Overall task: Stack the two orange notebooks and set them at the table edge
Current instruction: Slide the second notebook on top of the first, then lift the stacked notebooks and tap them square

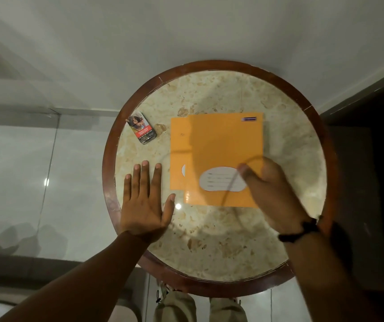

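Two orange notebooks lie on a round marble table (221, 240). The upper notebook (226, 149) has a white oval label and covers most of the lower notebook (179, 147), which sticks out as a strip on the left. My right hand (272, 194), blurred, grips the upper notebook at its near right corner, thumb on the cover beside the label. My left hand (144, 201) rests flat on the marble, fingers spread, just left of the notebooks and apart from them.
A small printed pack (142, 129) lies at the table's left side. The table has a dark wooden rim (107, 163). A wall stands behind it and glossy floor tiles spread to the left. A black band circles my right wrist.
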